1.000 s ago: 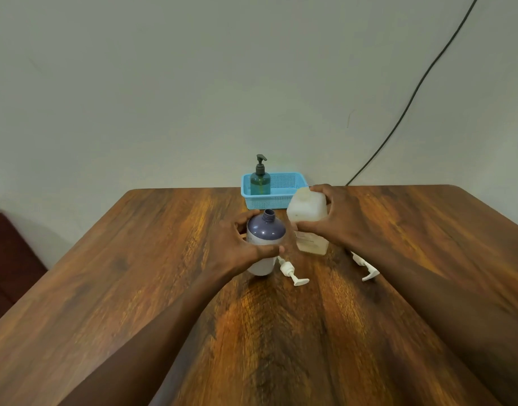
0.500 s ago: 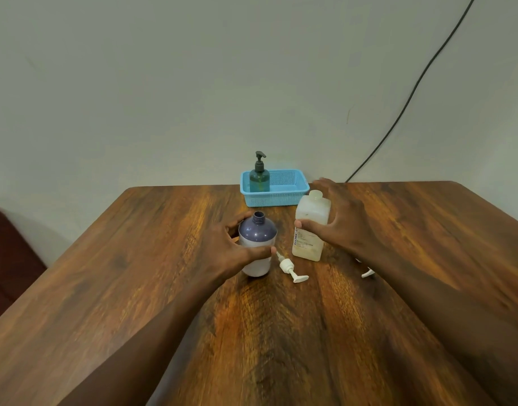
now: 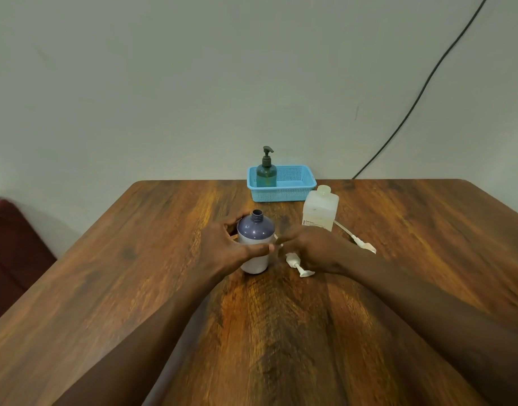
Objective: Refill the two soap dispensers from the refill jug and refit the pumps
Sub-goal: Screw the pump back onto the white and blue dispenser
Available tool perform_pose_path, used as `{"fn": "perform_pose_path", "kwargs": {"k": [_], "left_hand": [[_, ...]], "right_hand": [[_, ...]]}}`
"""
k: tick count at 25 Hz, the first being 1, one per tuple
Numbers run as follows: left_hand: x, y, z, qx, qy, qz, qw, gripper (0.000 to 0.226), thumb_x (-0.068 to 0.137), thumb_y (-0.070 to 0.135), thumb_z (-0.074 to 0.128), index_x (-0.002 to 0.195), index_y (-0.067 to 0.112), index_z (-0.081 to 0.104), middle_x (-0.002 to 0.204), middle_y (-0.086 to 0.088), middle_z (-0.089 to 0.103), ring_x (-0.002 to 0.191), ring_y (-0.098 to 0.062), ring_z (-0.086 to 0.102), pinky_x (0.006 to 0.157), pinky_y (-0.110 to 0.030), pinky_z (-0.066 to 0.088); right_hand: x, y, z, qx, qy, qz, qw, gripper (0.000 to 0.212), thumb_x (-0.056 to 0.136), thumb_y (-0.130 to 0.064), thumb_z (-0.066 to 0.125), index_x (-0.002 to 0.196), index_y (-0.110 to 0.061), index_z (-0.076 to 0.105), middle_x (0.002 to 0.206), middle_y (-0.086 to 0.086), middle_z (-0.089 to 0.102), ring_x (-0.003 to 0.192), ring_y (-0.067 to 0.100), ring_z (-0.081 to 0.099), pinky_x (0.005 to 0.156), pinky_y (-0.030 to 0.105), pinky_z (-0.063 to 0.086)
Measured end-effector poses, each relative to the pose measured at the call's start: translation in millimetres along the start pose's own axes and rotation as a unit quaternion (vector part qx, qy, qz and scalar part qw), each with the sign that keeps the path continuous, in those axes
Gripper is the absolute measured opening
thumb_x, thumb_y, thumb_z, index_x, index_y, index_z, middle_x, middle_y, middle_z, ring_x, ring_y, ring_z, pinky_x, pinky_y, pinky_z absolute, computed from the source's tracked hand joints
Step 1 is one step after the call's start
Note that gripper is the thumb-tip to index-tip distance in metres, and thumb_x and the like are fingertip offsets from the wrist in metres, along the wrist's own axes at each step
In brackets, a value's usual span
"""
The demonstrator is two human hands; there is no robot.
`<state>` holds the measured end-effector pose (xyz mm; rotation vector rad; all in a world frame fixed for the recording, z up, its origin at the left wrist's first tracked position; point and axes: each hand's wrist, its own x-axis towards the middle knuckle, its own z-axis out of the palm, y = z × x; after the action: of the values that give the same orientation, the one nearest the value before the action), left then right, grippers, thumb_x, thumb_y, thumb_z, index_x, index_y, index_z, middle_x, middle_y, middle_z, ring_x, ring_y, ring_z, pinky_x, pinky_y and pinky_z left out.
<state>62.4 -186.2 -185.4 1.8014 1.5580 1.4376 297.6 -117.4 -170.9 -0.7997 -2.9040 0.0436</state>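
Note:
My left hand (image 3: 225,247) is wrapped around the purple-and-white dispenser bottle (image 3: 255,230), which stands upright on the table with its neck open and no pump. My right hand (image 3: 313,250) hovers low just right of it, fingers loosely apart over a white pump (image 3: 299,266) lying on the table. Whether the fingers touch the pump is hidden. The translucent refill jug (image 3: 320,209) stands upright and uncapped behind my right hand, free of it. A second white pump (image 3: 362,244) with a long tube lies right of the jug. A green dispenser (image 3: 266,174) with its dark pump on stands in the basket.
The blue plastic basket (image 3: 293,194) sits at the far edge of the wooden table (image 3: 134,288), against the wall. A black cable (image 3: 422,92) runs down the wall at the right. A dark red seat (image 3: 14,244) is beside the table's left edge.
My right hand set the refill jug upright on the table, let go of it, and dropped toward the white pump by the bottle. My left hand stayed on the purple bottle.

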Motion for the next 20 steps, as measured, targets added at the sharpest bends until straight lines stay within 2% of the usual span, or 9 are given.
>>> {"fn": "perform_pose_path", "kwargs": {"k": [3, 6, 9, 12, 16, 20], "left_hand": [[-0.8, -2.4, -0.4, -0.004, 0.001, -0.005, 1.0, 0.081, 0.051, 0.056, 0.093, 0.125, 0.039, 0.064, 0.113, 0.02, 0.071, 0.104, 0.006, 0.068, 0.086, -0.019, 0.057], [-0.4, -6.6, -2.6, 0.001, 0.003, -0.021, 1.0, 0.086, 0.053, 0.052, 0.097, 0.131, 0.03, 0.067, 0.118, 0.015, 0.073, 0.106, 0.003, 0.068, 0.088, -0.023, 0.059], [-0.9, -9.0, -8.1, 0.001, 0.004, -0.021, 1.0, 0.089, 0.054, 0.049, 0.098, 0.134, 0.026, 0.066, 0.12, 0.013, 0.073, 0.107, 0.003, 0.068, 0.088, -0.022, 0.058], [-2.4, -8.0, -13.2, 0.002, 0.004, -0.03, 1.0, 0.091, 0.053, 0.055, 0.095, 0.134, 0.026, 0.066, 0.12, 0.012, 0.073, 0.107, 0.002, 0.068, 0.088, -0.023, 0.059], [-4.3, -4.1, -15.3, 0.013, -0.003, -0.038, 0.999, 0.095, 0.05, 0.065, 0.088, 0.134, 0.026, 0.065, 0.121, 0.01, 0.072, 0.107, -0.001, 0.067, 0.089, -0.027, 0.06], [-3.6, 0.6, -13.5, 0.024, -0.011, -0.035, 0.999, 0.095, 0.05, 0.067, 0.084, 0.134, 0.027, 0.065, 0.12, 0.01, 0.072, 0.105, 0.0, 0.066, 0.086, -0.022, 0.057]], "right_hand": [[3.7, -1.5, 10.3, -0.051, -0.083, -0.012, 0.995, 0.048, 0.088, -0.004, 0.068, 0.128, -0.03, 0.07, 0.141, -0.006, 0.061, 0.131, 0.016, 0.052, 0.1, 0.039, 0.053], [6.5, 0.9, 14.9, -0.018, -0.072, 0.018, 0.997, 0.047, 0.09, -0.009, 0.07, 0.13, -0.034, 0.068, 0.132, -0.005, 0.067, 0.12, 0.015, 0.062, 0.097, 0.037, 0.056], [8.6, -3.2, -2.3, 0.086, 0.042, 0.04, 0.995, 0.037, 0.091, -0.012, 0.066, 0.124, -0.026, 0.071, 0.116, -0.002, 0.074, 0.104, 0.012, 0.064, 0.091, 0.032, 0.053], [14.9, -7.8, -22.0, 0.169, 0.204, 0.065, 0.962, 0.038, 0.089, -0.011, 0.068, 0.125, -0.02, 0.072, 0.117, -0.001, 0.075, 0.103, 0.008, 0.066, 0.09, 0.028, 0.056], [27.3, -13.9, -48.3, 0.277, 0.365, 0.122, 0.881, 0.034, 0.095, -0.02, 0.073, 0.128, -0.016, 0.069, 0.119, 0.001, 0.073, 0.109, 0.013, 0.071, 0.083, 0.031, 0.063], [32.1, -23.5, -73.7, 0.408, 0.417, 0.104, 0.805, 0.027, 0.095, -0.019, 0.069, 0.122, -0.026, 0.068, 0.111, 0.002, 0.076, 0.105, 0.019, 0.074, 0.089, 0.045, 0.062]]}}
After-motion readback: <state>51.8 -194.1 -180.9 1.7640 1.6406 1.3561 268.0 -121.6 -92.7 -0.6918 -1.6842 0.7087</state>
